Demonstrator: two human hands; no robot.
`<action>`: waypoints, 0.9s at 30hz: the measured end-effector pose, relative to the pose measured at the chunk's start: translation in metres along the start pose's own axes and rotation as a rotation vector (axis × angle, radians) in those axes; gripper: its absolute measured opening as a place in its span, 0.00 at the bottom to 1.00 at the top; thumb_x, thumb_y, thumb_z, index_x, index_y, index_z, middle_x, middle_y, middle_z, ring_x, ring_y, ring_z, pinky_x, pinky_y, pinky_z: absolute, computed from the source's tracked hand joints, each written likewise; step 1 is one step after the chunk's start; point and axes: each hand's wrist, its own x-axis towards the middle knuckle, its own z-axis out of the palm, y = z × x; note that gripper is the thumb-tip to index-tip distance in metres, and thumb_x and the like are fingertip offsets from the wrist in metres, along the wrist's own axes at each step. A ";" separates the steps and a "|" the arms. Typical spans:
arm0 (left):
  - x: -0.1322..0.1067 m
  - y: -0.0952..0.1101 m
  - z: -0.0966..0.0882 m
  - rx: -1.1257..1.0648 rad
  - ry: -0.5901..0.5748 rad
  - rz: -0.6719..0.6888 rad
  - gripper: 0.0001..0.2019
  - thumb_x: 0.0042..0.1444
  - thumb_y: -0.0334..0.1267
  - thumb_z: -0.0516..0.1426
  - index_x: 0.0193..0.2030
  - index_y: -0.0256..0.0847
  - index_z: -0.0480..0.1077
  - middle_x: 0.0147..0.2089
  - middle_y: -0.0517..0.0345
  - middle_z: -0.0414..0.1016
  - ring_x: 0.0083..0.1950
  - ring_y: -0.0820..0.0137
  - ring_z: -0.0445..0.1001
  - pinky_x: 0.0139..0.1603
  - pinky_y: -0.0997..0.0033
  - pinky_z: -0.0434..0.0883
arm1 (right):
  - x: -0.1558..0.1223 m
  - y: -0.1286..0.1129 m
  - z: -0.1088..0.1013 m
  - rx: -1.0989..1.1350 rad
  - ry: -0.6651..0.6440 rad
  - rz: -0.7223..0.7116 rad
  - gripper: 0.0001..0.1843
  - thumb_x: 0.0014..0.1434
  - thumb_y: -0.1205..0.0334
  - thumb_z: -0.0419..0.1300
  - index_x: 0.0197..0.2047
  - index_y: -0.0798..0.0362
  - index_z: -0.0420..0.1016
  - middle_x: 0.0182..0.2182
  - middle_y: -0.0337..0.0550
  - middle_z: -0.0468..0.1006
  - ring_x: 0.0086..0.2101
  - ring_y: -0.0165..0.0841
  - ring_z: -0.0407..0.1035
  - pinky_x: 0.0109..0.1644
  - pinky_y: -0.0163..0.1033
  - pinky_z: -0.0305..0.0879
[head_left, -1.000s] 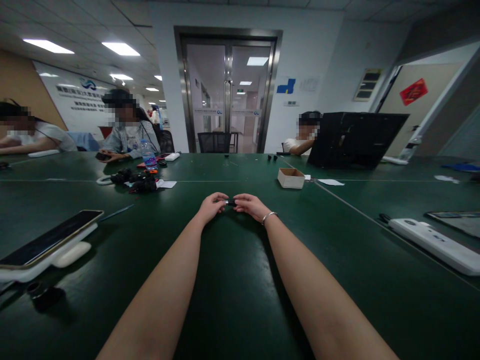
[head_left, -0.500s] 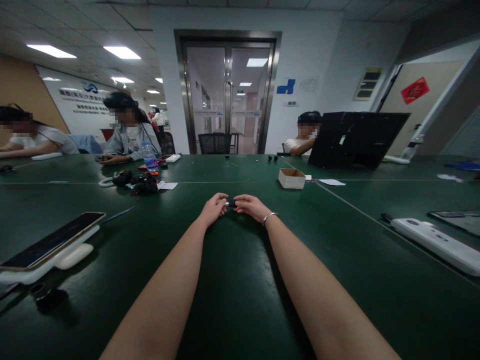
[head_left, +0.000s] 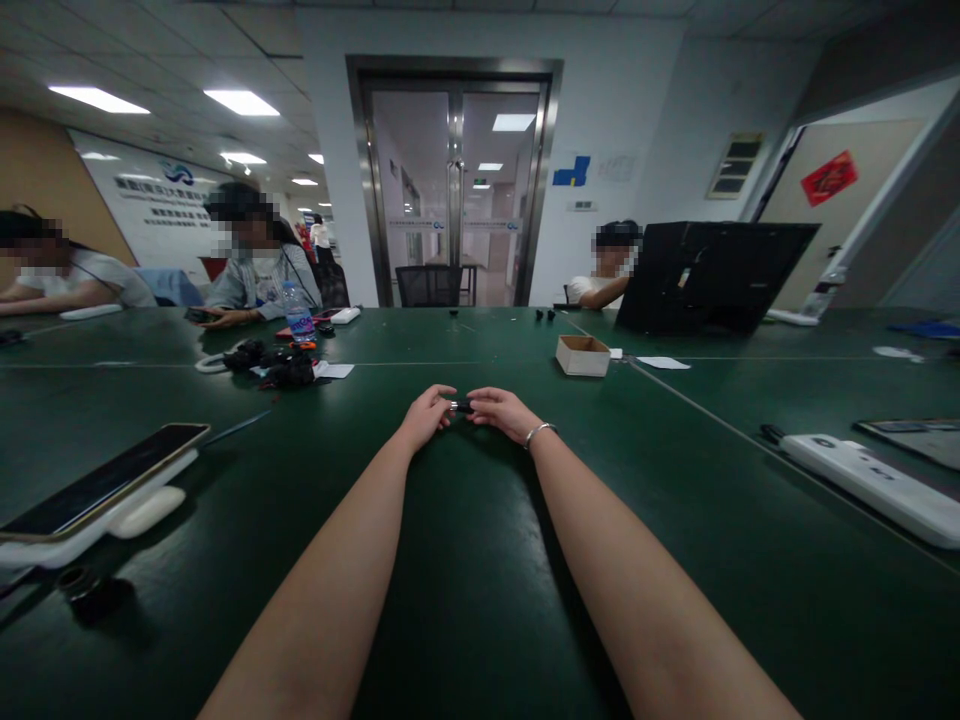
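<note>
- The person's left hand (head_left: 429,418) has its fingertips closed on the silver end of a small black-and-silver piece (head_left: 463,406).
- The right hand (head_left: 504,413), with a silver bracelet (head_left: 539,435) at the wrist, pinches the black end of the same piece.
- The piece lies roughly level between the two hands, over the middle of the green table (head_left: 457,580); whether it touches the tabletop cannot be told.
- An open-topped box (head_left: 583,357) stands beyond the right hand, to its right.
- A cluster of black items (head_left: 289,368) lies beyond the left hand, to its left, near a bottle (head_left: 298,322).
- A phone (head_left: 105,482) rests at the near left, and a white device (head_left: 874,487) lies far right.
</note>
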 end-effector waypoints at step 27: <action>-0.007 0.032 0.003 0.413 0.009 0.174 0.15 0.51 0.52 0.54 0.32 0.41 0.68 0.28 0.57 0.71 0.30 0.69 0.68 0.30 0.73 0.63 | -0.008 0.001 0.029 -0.400 -0.103 -0.049 0.05 0.49 0.68 0.63 0.28 0.59 0.71 0.16 0.34 0.70 0.17 0.22 0.64 0.21 0.27 0.61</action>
